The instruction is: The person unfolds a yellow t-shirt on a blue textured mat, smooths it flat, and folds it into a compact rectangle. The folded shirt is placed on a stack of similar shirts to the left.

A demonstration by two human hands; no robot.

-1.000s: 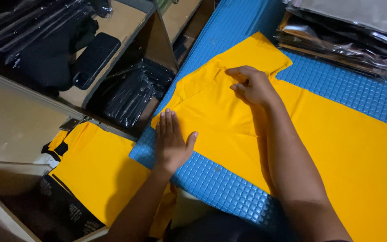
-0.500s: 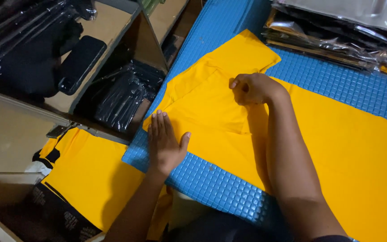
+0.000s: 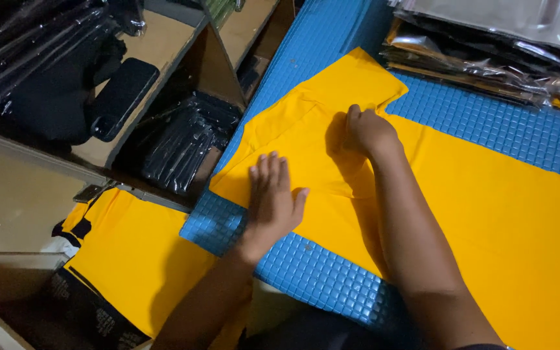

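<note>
Left hand (image 3: 270, 198) flat, released, pressing yellow garment (image 3: 487, 214) at centre frame; right hand (image 3: 367, 129) clenched on a fold above, over blue textured bench (image 3: 319, 272).

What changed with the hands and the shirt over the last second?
The right hand went from flat with fingers spread to curled, bunching the yellow shirt near the sleeve. The left hand stayed flat, pressing the shirt's edge on the blue mat.

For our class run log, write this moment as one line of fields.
left hand: flat on yellow garment | right hand: fist pressing garment fold | surface: blue textured mat | nearby: bagged garments
</note>
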